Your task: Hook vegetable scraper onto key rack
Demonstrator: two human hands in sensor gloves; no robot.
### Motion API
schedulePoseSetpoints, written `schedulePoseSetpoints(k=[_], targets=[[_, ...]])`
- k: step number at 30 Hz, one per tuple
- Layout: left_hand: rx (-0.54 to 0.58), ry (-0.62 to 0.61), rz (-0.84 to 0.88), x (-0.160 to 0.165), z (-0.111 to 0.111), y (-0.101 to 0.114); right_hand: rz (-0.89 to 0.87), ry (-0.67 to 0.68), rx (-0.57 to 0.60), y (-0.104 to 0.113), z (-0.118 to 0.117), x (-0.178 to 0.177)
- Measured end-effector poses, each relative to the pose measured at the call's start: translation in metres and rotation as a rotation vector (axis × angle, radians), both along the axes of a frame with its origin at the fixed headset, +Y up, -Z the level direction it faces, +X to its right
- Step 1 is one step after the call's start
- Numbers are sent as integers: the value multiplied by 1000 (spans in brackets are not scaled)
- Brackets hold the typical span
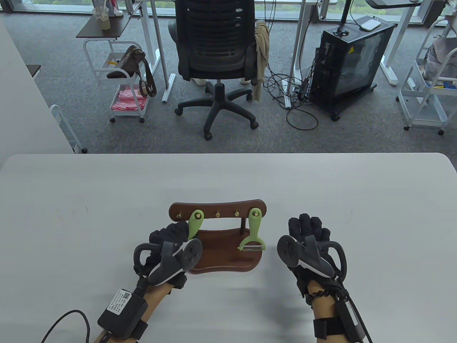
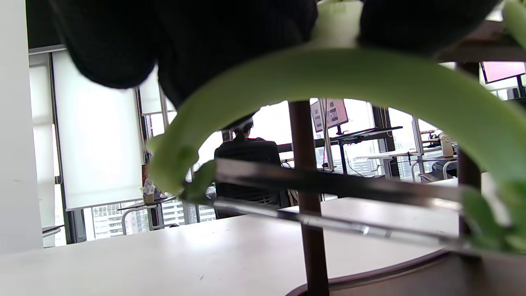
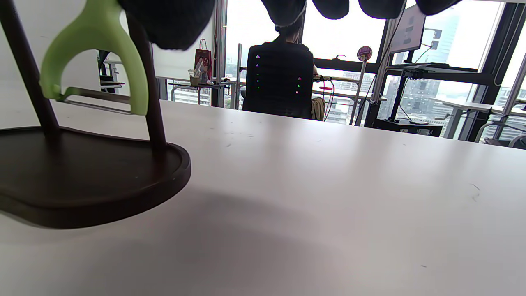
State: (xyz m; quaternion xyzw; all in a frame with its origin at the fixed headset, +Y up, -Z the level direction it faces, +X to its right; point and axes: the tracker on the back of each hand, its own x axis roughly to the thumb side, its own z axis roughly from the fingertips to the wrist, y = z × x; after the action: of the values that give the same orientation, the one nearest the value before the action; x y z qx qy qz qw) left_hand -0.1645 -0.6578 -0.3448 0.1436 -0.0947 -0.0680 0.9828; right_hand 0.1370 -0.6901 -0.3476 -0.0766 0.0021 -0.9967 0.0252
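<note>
A dark wooden key rack with brass hooks stands on its tray base at the table's front middle. One green vegetable scraper hangs from the rightmost hook; it also shows in the right wrist view. My left hand grips a second green scraper by its handle, the handle's top at the rack's left hooks. The left wrist view shows this scraper's yoke and blade under my fingers. My right hand rests empty, fingers spread, on the table right of the rack.
The white table stretches wide around the rack. Beyond its far edge are an office chair, a black computer case and trolleys.
</note>
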Motion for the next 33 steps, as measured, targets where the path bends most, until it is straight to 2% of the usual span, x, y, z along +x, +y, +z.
schedulePoseSetpoints(k=[12, 21, 24, 26, 33], targets=[[23, 31, 34, 2, 0, -5, -5, 2, -6, 0, 0, -1], [-9, 33, 62, -6, 1, -6, -12, -1, -7, 0, 0, 0], [-48, 40, 69, -13, 2, -5, -14, -1, -9, 0, 0, 0], [-114, 55, 74, -21, 3, -5, -17, -2, -9, 0, 0, 1], [-75, 158, 34, -68, 0, -1, -18, -4, -10, 1, 0, 2]])
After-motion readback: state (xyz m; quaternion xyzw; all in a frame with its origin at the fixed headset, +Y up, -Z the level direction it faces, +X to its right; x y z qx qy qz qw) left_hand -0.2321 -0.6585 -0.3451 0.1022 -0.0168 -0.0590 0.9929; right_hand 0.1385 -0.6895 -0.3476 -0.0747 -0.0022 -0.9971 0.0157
